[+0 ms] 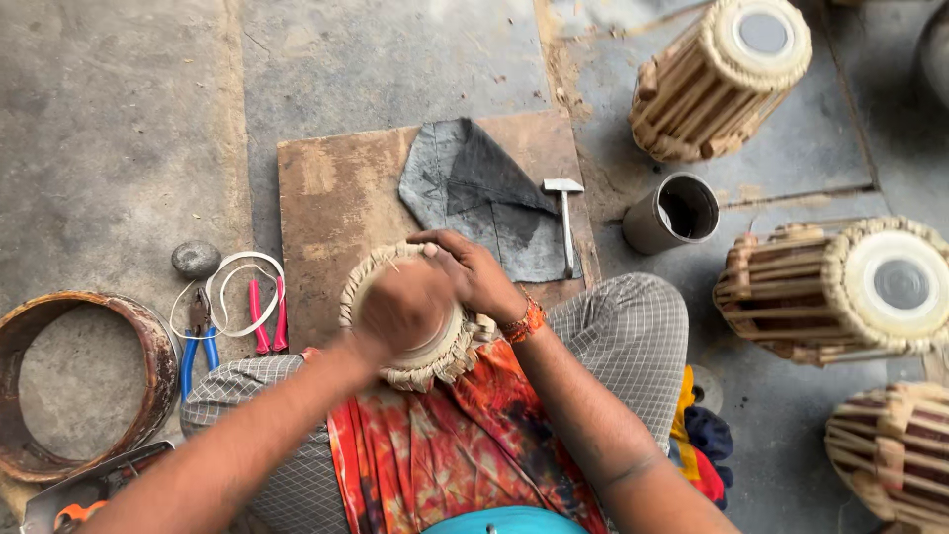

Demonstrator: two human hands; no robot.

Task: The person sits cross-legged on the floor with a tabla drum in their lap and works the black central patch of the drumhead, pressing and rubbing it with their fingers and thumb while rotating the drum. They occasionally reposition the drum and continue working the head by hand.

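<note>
- Three finished drums lie on the concrete floor at the right: one at the top (722,79), one in the middle (840,292), one partly cut off at the lower edge (895,450). All are laced with straps and have their skins fitted.
- A rusty metal ring (148,346) rests at the left.
- A wooden board (331,198) lies ahead of the seated person, with a grey cloth (474,188) and a small hammer (564,218) on it.
- A metal cup (672,213) lies on its side beside the board.
- A drum head with a braided rim (420,371) sits on the person's lap, at the board's near edge. It is not on any drum shell, so it looks unfinished.
- The left hand (400,307) is curled over the head's face; I cannot tell its fingers' grip.
- The right hand (474,272) rests on the far rim, fingers together and bent.
- Blue pliers (198,346), red pliers (267,316) and a stone (196,258) lie unused at the left.
</note>
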